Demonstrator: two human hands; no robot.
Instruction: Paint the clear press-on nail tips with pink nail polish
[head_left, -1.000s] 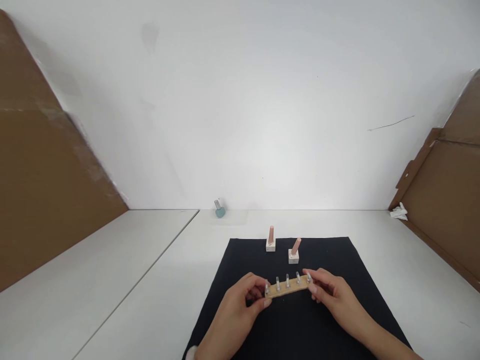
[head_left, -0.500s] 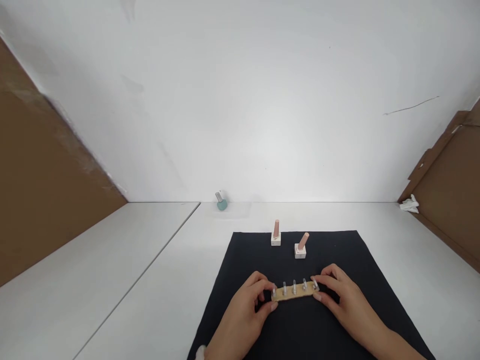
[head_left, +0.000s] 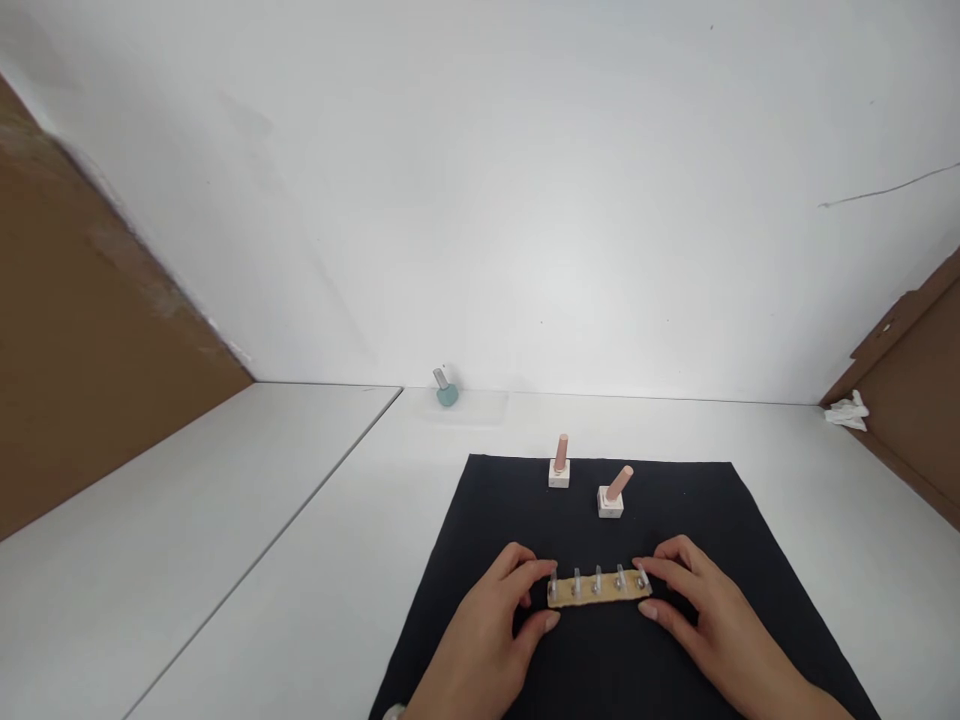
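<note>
A tan strip [head_left: 598, 592] carrying several clear upright nail tips lies level across the near middle of a black mat [head_left: 600, 680]. My left hand [head_left: 495, 630] pinches its left end between fingertips and thumb. My right hand [head_left: 712, 625] does the same at the right end. Both wrists come in from the bottom edge.
Two pink practice fingers on white blocks stand at the mat's far edge, one upright [head_left: 560, 462], one leaning right [head_left: 613, 492]. A teal bottle [head_left: 445, 388] sits by the white back wall. Brown cardboard panels flank the table left [head_left: 90, 350] and right [head_left: 915, 400], with crumpled white paper [head_left: 844, 411] beside the right one.
Both hands have brought the strip lower and slightly right, toward the mat, and it now sits level. The view has also tilted down.
</note>
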